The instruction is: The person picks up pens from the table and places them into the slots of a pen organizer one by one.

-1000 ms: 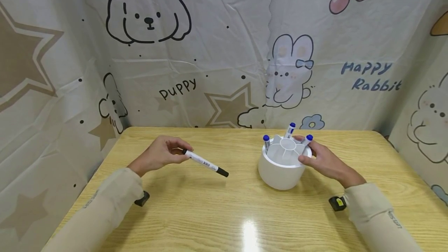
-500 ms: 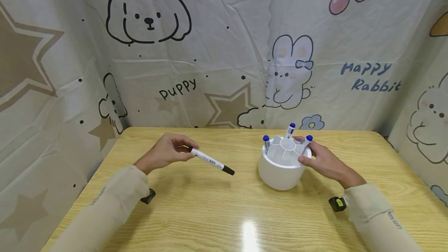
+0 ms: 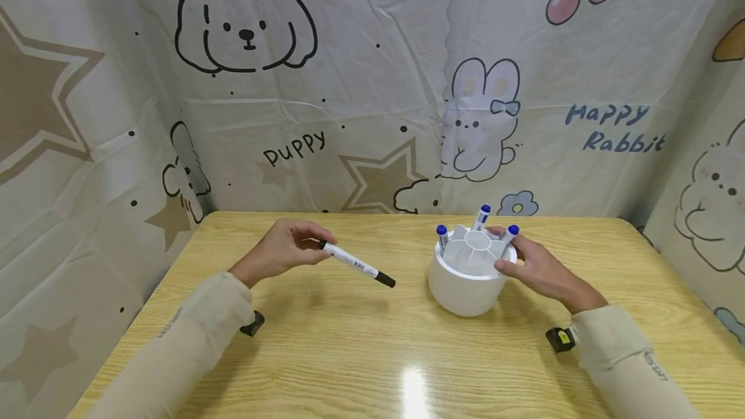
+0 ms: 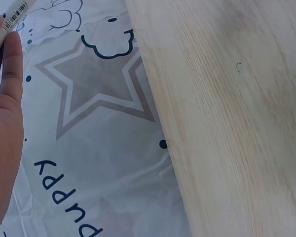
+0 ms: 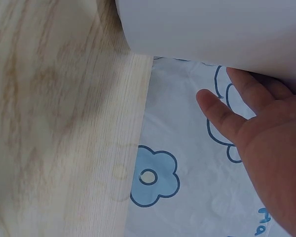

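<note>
Pale cartoon-printed fabric backdrop (image 3: 372, 83): hung behind and to both sides of the table, printed with a puppy, a rabbit, stars, cherries and the words "Puppy" and "Happy Rabbit".

Light wood-grain rectangular table (image 3: 372, 354): set against the backdrop; a glare spot is seen near its front edge.

Two beige long sleeves (image 3: 174, 354): one is seen on each forearm, and a small dark device is strapped under each wrist.

White round plastic pen holder (image 3: 465, 283): stood on the table right of centre, divided inside by radial partitions around a central hub. Three blue-capped white markers (image 3: 481, 216) are stood in its far compartments, caps upward, each leaning slightly.

Right hand (image 3: 538, 270): rested against the right side of the pen holder, the thumb laid on the near rim and the fingers curved around the far rim. In the right wrist view the fingers (image 5: 222, 116) are seen loosely extended beside the holder wall.

Left hand (image 3: 285, 251): held above the table left of centre, fingertips pinched together on one end of the marker.

White cylindrical marker with a black cap (image 3: 357, 264): held clear of the table, slanted down toward the right, black cap lowest and pointed toward the pen holder, well short of it.
</note>
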Motion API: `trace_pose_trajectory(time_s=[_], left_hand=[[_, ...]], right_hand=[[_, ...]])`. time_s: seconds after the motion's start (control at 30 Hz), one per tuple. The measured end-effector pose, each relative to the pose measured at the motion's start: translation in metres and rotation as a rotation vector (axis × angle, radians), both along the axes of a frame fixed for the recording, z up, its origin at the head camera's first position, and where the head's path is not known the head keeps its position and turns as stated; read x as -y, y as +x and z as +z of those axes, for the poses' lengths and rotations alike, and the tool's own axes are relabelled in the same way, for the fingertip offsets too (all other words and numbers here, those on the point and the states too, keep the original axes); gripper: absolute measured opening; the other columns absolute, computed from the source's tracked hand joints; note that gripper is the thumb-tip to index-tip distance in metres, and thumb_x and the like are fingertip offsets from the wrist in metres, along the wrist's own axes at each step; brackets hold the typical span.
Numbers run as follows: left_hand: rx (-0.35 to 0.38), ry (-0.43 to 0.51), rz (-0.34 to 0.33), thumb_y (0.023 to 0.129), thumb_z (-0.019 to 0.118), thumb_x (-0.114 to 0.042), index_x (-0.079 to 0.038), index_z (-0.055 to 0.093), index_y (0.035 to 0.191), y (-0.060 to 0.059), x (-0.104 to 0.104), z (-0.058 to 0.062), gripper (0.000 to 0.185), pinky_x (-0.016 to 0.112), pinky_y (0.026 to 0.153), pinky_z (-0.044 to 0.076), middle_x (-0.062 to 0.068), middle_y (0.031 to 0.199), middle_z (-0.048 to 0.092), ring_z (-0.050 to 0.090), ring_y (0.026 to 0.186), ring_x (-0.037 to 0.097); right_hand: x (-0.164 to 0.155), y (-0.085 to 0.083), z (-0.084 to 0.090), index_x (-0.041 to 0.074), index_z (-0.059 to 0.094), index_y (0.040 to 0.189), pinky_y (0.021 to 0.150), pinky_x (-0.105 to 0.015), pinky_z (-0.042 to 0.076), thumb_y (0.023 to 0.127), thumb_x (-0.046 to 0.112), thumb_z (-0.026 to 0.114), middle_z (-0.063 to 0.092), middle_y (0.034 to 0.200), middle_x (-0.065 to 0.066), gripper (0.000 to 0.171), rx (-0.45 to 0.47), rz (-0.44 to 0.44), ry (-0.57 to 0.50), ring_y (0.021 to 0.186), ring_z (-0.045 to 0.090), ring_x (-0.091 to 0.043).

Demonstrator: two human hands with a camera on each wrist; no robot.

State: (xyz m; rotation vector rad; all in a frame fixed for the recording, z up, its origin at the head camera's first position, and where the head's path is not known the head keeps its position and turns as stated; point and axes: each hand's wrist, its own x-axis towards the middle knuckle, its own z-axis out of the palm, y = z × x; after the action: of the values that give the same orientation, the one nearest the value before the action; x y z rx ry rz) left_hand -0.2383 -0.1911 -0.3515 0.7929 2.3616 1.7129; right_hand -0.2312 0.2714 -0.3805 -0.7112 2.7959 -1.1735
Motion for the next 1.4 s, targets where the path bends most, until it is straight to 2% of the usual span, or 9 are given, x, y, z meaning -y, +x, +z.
trace_pose_trajectory(time_s=[0.6,0.97,1.4], left_hand=[[-0.096,0.043,-0.069,0.083,0.074,0.01,0.009,0.072,0.104,-0.008,-0.025,0.014,0.021,0.026,0.074,0.058,0.018,0.102,0.07,0.068,0.086,0.018],[-0.099,0.078,-0.077,0.083,0.073,0.012,0.011,0.072,0.104,-0.012,-0.034,0.02,0.021,0.026,0.073,0.058,0.019,0.102,0.071,0.069,0.086,0.018],[-0.153,0.108,-0.085,0.082,0.073,0.014,0.012,0.072,0.102,-0.016,-0.044,0.024,0.02,0.024,0.07,0.057,0.02,0.1,0.071,0.068,0.083,0.014]], right_hand=[[0.0,0.001,0.0,-0.001,0.033,0.153,0.096,-0.065,0.046,0.098,0.047,0.059,0.045,0.145,-0.032,0.078,0.003,-0.005,-0.003,0.122,0.052,-0.05],[0.001,-0.001,-0.001,-0.002,0.033,0.153,0.095,-0.065,0.046,0.098,0.047,0.059,0.046,0.144,-0.031,0.078,-0.002,-0.002,-0.008,0.122,0.052,-0.049],[0.001,-0.001,-0.002,-0.003,0.034,0.152,0.096,-0.065,0.046,0.097,0.049,0.059,0.045,0.145,-0.031,0.08,-0.006,0.003,-0.014,0.122,0.052,-0.049]])
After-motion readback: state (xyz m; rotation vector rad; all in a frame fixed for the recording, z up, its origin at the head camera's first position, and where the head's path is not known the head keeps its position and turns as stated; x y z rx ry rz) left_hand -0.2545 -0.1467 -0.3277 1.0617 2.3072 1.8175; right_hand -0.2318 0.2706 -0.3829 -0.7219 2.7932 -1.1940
